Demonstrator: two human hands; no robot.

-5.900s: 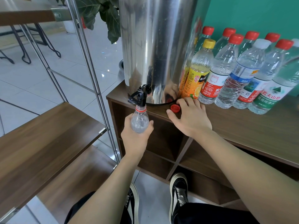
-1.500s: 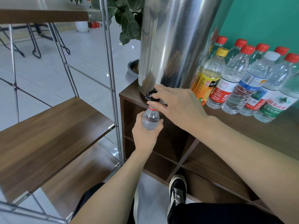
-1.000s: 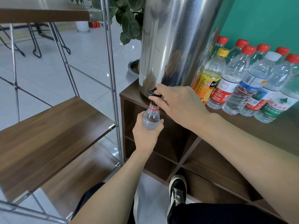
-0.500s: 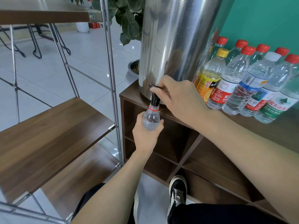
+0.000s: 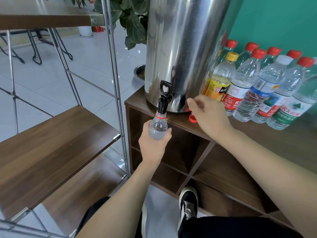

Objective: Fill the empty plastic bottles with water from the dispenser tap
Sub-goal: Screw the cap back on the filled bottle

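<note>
- Nearest the camera, dark trousers and a black shoe (image 5: 188,203) with a white sole are seen on the pale tiled floor, in front of the open compartments of a dark wooden cabinet (image 5: 257,138).
- A clear plastic bottle (image 5: 157,126) is held upright just off the cabinet's front edge, below the tap. Its body is gripped by the left hand (image 5: 152,143), the fingers and thumb being curled round it from beneath.
- The bottle is transparent, with a rounded shoulder, a red ring at the neck and no cap. Water is seen up into the shoulder.
- The open neck is set directly under the black tap (image 5: 164,98), whose spout meets the mouth; the lever is stood upright.
- The right hand (image 5: 208,114) is held over the cabinet top, right of the tap, with the fingers loosely bent and nothing held. A red cap (image 5: 192,118) lies on the top just beside its fingers.
- Behind, the steel dispenser (image 5: 181,48) stands on the cabinet.
- To its right, a row of capped bottles (image 5: 267,86) is lined up against the green wall.
</note>
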